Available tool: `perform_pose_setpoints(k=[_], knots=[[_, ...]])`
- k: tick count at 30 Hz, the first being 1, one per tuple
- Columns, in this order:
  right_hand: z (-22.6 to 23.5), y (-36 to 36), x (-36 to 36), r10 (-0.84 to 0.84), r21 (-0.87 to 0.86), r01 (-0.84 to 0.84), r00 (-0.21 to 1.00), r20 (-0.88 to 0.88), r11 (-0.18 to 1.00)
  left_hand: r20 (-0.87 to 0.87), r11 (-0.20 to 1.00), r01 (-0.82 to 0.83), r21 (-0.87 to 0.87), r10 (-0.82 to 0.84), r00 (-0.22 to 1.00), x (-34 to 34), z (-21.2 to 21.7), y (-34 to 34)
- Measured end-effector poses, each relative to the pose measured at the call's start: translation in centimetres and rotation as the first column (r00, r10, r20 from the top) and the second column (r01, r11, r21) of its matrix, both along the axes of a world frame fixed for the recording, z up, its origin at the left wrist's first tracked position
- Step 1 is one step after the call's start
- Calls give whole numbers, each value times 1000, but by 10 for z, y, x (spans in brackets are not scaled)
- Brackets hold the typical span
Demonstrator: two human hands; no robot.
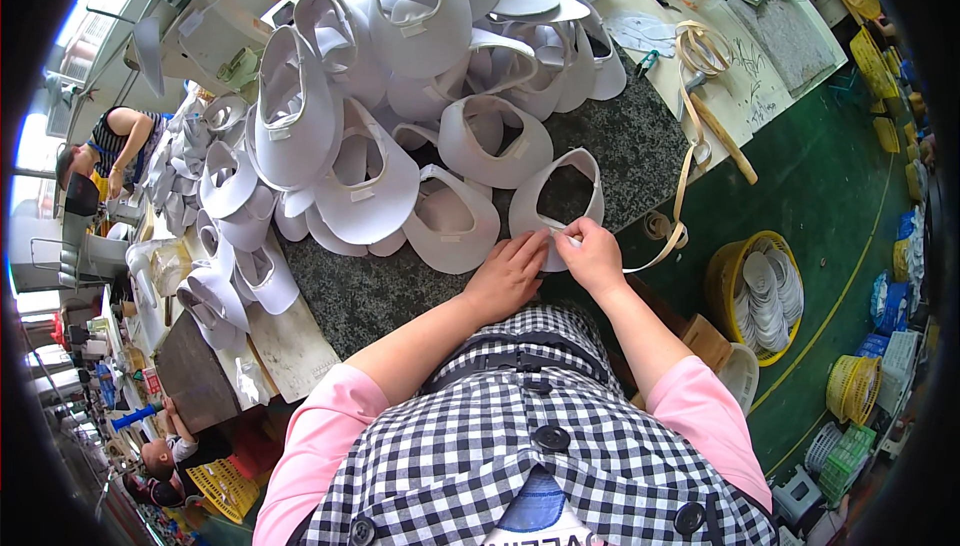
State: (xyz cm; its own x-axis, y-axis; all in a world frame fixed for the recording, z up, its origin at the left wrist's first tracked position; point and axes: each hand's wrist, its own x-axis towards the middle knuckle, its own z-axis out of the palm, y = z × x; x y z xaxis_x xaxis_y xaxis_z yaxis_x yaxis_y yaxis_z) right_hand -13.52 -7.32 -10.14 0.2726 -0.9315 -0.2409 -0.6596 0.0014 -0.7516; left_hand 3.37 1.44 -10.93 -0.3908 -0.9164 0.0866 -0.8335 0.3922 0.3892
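Observation:
A white piece shaped like a shoe upper, with a large opening, lies at the front edge of the dark speckled slab. My left hand rests flat on its near left edge, fingers stretched out. At the near right edge, my right hand is closed in a pinch on the end of a narrow beige tape. From there the tape loops up to a loose coil on the bench. Just left of my hands sits another white upper with a small pale tab on its rim.
Many similar white uppers are heaped across the slab. A wooden-handled hammer lies by the tape coil. A yellow basket of white sole-shaped pieces stands on the green floor at right. Another person works at far left.

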Motion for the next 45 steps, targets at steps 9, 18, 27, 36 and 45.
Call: perform_pose_setpoints(k=[9,18,27,36,45], knots=[[20,-4,-22,36,-29,-40,992,-118,999,-58,997,-57,54,60,996,1,3,-4],[22,1,-20,105,-93,-115,989,-102,989,-44,999,-42,16,43,998,-1,26,-42],[34,14,-28,98,-126,-89,993,66,988,-102,960,-177,216,203,974,-20,41,-48],[65,16,-35,130,-190,-81,955,265,978,-368,913,-290,285,384,847,-29,91,-30],[103,25,-6,154,-363,-81,972,177,928,-427,936,-321,-141,235,873,-17,116,-21]])
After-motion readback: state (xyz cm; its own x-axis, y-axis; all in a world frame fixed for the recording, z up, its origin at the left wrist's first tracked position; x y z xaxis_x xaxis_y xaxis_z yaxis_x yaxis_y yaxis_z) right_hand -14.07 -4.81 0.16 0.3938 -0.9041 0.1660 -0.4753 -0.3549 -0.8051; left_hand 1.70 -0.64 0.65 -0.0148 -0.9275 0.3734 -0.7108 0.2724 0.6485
